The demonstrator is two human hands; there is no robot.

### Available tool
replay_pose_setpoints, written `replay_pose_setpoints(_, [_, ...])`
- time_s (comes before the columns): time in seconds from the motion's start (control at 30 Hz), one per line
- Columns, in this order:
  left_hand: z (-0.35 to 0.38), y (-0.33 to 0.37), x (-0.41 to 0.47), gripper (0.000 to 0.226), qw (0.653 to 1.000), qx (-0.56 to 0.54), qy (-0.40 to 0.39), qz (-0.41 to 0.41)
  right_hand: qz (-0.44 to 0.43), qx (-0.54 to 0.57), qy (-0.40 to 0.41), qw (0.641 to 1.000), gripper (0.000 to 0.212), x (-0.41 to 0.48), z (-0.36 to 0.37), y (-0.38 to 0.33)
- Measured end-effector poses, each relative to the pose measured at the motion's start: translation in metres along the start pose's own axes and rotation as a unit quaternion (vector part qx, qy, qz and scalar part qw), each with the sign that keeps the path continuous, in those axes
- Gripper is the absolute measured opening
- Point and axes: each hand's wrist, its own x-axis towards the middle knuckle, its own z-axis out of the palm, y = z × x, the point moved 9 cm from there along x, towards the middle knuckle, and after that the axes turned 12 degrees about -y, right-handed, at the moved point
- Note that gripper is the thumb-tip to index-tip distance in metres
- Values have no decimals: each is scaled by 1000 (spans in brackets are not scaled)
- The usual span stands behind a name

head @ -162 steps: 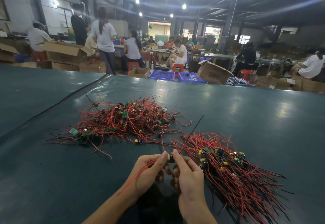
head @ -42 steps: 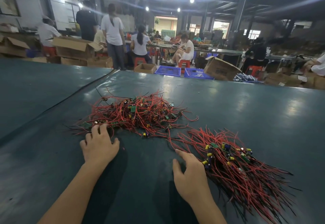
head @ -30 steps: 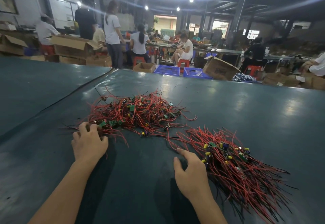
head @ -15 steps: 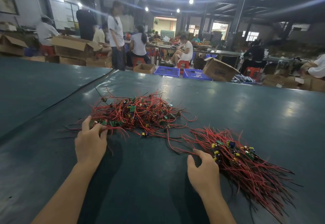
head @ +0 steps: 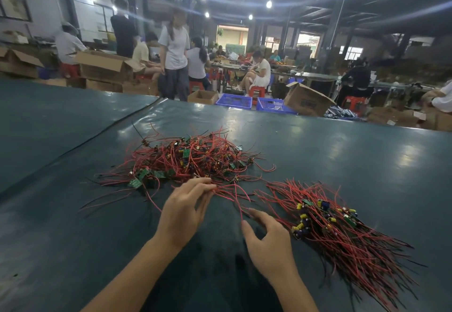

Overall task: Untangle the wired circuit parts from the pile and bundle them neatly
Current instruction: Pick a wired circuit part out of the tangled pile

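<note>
the tangled pile [head: 190, 162] of red wires and small green boards lies on the dark surface [head: 342, 150] just beyond the left hand [head: 182, 213], whose fingertips pinch a few loose red strands [head: 232, 189] trailing from the pile's near edge. the right hand [head: 269, 243] is spread, thumb and forefinger apart, just beside the straightened bundle [head: 347, 238] that fans away to the right, and one strand curves down between the two hands. past the surface's far edge stand cardboard boxes [head: 308, 102], blue crates [head: 234, 100] and people [head: 175, 52].
</note>
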Motion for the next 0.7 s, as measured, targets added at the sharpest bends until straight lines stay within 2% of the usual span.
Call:
replay_pose_setpoints(0.23, [40, 21, -5, 16, 981, -106, -145, 78, -59, 29, -41, 997, 54, -5, 13, -18])
replay_pose_setpoints(0.33, [49, 24, -8, 16, 969, -151, -175, 88, -95, 5, -41, 995, 49, -7, 14, -26])
replay_pose_setpoints(0.4, [52, 19, -8, 14, 964, -193, -176, 54, -106, -9, -38, 994, 46, -7, 15, -27])
replay_pose_setpoints(0.53, [56, 6, -8, 10, 937, -304, -170, -32, -90, -37, -51, 994, 60, -4, 18, -21])
replay_pose_setpoints(0.63, [57, 3, -8, 9, 926, -332, -169, -63, -87, -48, -45, 994, 62, -3, 19, -19])
replay_pose_setpoints(0.7, [59, 5, -8, 10, 920, -342, -176, -68, -80, -41, -45, 995, 57, -2, 19, -16])
